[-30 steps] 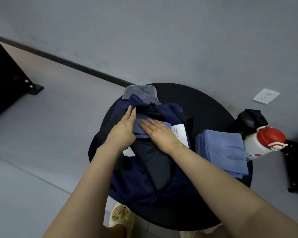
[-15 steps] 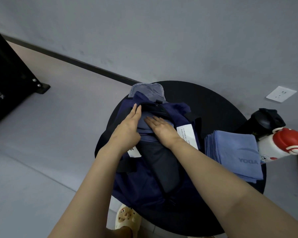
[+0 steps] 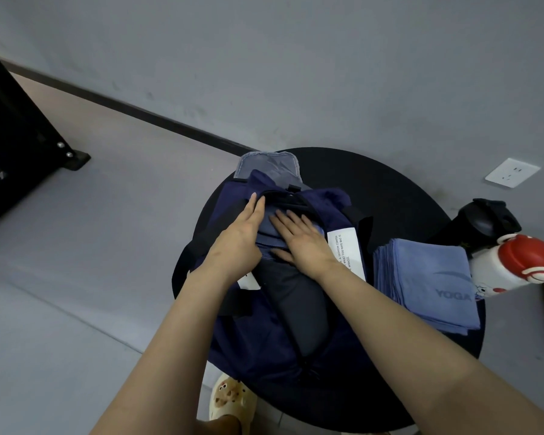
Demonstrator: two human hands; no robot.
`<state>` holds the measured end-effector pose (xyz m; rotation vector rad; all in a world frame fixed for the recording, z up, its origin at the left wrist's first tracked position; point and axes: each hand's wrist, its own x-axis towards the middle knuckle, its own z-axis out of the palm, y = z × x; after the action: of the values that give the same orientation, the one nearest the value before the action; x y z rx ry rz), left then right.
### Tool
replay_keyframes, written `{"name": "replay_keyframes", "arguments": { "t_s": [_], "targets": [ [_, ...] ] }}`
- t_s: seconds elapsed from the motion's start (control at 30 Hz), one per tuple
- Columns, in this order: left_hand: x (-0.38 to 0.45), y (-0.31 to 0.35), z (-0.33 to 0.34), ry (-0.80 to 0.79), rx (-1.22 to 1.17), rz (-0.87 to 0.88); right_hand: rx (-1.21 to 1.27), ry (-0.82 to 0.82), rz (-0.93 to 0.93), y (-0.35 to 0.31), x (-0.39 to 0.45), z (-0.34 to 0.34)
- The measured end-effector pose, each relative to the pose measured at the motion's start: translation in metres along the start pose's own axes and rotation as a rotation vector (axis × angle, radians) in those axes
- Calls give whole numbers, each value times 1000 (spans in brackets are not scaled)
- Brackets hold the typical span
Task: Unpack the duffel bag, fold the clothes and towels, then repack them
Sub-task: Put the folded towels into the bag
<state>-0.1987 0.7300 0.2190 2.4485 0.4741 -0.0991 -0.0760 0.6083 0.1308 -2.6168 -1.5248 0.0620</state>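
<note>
Both hands pressing folded blue cloth (image 3: 269, 229) deeper into open navy duffel bag (image 3: 264, 340) on round black table (image 3: 390, 196); left hand (image 3: 237, 243), right hand (image 3: 305, 243) flat, fingers straight, gripping nothing. I am judging repacking underway; folded blue yoga towel (image 3: 427, 281) waiting beside.

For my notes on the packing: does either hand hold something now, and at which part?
Nothing is gripped. The left hand and right hand press flat on the folded blue cloth inside the duffel bag.

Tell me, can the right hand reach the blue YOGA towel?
Probably yes. The right hand rests on cloth in the duffel bag, and the folded YOGA towel lies uncovered beside the bag on that side.
</note>
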Motion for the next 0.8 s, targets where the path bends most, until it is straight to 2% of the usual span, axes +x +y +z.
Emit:
{"name": "replay_keyframes", "arguments": {
  "t_s": [0.1, 0.17, 0.27, 0.4, 0.6, 0.8],
  "targets": [
    [0, 0, 1, 7, -2, -2, -22, 221, -86, 1, -8, 4],
    [0, 1, 2, 5, -1, -11, -28, 265, -149, 1, -15, 7],
    [0, 3, 2, -4, 9, -17, -49, 250, -156, 0, -19, 5],
    [1, 4, 2, -6, 27, -23, -151, 160, -89, -3, -10, 5],
    [1, 7, 2, -16, 48, -27, -237, 135, 12, 4, 4, 0],
    [2, 7, 1, -19, 51, -34, -205, 163, -95, 6, 2, 3]
  ]
}}
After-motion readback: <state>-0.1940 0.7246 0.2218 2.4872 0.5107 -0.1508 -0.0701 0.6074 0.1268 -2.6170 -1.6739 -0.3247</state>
